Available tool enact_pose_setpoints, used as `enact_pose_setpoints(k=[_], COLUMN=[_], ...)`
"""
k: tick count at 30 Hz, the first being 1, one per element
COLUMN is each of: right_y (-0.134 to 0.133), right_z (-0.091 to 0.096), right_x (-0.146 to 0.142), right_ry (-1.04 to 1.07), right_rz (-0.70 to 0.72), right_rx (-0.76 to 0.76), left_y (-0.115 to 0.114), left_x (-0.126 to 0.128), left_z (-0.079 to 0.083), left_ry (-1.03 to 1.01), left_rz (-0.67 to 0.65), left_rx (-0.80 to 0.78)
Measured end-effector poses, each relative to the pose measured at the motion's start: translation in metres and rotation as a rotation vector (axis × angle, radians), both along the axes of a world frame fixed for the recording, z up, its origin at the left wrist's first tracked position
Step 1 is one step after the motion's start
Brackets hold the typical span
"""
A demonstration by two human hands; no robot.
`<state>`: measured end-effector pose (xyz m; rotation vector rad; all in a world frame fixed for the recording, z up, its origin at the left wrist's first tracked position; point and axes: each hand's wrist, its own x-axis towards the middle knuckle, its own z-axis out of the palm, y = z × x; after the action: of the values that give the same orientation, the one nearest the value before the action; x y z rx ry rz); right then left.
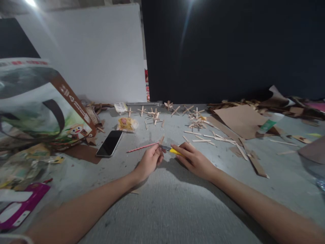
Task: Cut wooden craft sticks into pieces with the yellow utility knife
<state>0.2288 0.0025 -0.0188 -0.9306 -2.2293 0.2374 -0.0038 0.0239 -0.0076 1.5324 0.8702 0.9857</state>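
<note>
My left hand (pixel 149 162) is closed around one end of a thin pink stick (pixel 142 147) that points to the left over the grey table (pixel 162 203). My right hand (pixel 194 159) is closed on a yellow utility knife (pixel 175 151). The knife's blade meets the stick's end just right of my left fingers. A small wooden piece (pixel 161 139) lies right behind that spot.
A black phone (pixel 109 143) lies left of the hands. A printed shopping bag (pixel 38 105) and wrappers fill the left side. Wooden sticks and stick crosses (pixel 195 123) are scattered behind. Cardboard sheets (pixel 238 118) and scraps cover the right. A glue tube (pixel 269 123) rests there.
</note>
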Motion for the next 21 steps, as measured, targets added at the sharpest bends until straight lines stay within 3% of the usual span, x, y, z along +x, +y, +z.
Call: enact_pose_setpoints(k=[21], right_y=[0.0002], right_z=[0.0006], right_x=[-0.0016], right_ry=[0.018], right_rz=[0.003], right_rx=[0.011], left_y=[-0.0020], left_x=[0.0001], left_z=[0.0028], left_ry=[0.051], left_rz=[0.010], left_rx=[0.038])
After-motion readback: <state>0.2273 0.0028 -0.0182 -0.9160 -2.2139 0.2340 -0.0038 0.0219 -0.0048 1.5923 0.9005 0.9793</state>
